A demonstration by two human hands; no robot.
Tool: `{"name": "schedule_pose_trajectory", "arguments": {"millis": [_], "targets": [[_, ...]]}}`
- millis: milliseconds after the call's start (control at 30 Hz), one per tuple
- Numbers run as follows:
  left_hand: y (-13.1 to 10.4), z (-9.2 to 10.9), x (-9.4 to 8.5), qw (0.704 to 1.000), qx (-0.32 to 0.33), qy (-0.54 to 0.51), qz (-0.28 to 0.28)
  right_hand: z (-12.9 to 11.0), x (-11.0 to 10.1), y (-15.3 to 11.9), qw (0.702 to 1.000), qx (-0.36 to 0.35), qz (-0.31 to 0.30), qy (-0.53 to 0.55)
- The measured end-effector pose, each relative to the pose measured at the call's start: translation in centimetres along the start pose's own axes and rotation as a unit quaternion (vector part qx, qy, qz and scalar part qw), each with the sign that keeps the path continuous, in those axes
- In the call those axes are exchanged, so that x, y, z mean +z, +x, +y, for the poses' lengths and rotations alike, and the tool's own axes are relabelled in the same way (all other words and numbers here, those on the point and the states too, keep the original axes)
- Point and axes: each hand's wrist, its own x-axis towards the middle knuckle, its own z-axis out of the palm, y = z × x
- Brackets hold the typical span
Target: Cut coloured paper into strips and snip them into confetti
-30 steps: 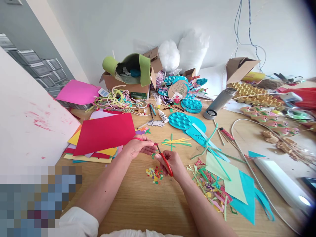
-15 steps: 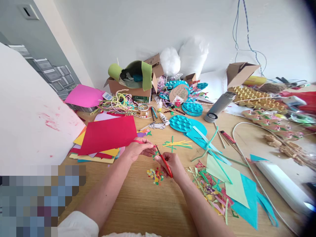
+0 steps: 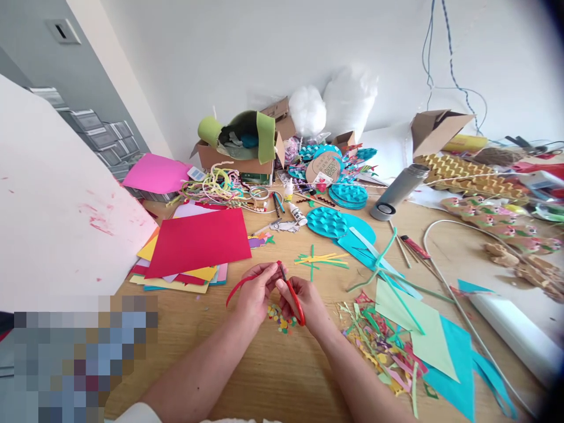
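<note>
My left hand (image 3: pixel 258 294) pinches a narrow red paper strip (image 3: pixel 238 289), whose loose end curves down to the left. In my right hand (image 3: pixel 304 299) are red-handled scissors (image 3: pixel 295 302), their blades pointing up beside the strip's end at my left fingertips. Whether the blades touch the strip is too small to tell. Small coloured paper pieces (image 3: pixel 282 324) lie on the wooden table just below both hands, partly hidden by them. Green and yellow strips (image 3: pixel 321 258) lie crossed beyond my right hand.
Red paper (image 3: pixel 200 242) tops a stack at the left. Paper scraps (image 3: pixel 379 352) and pale green sheets (image 3: pixel 416 323) lie at the right. Farther back are a glue bottle (image 3: pixel 298 214), blue honeycomb paper (image 3: pixel 326 222), a grey flask (image 3: pixel 400 191) and a filled cardboard box (image 3: pixel 211 157).
My left hand has turned more upright and come closer to the scissors. The red strip's free end now hangs lower left of the hand. The camera view has shifted slightly.
</note>
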Motion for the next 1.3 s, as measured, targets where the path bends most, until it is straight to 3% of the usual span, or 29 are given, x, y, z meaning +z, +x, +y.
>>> {"name": "schedule_pose_trajectory", "arguments": {"millis": [367,1300], "targets": [[-0.36,-0.41,0.55,0.999,0.001,-0.024,0.043,-0.10,0.37,-0.17,1.000,0.009,-0.002,0.016],[-0.76,-0.85,0.83,0.999,0.007,-0.014,0.050,-0.16,0.79,-0.19,0.999,0.016,0.015,0.033]]}}
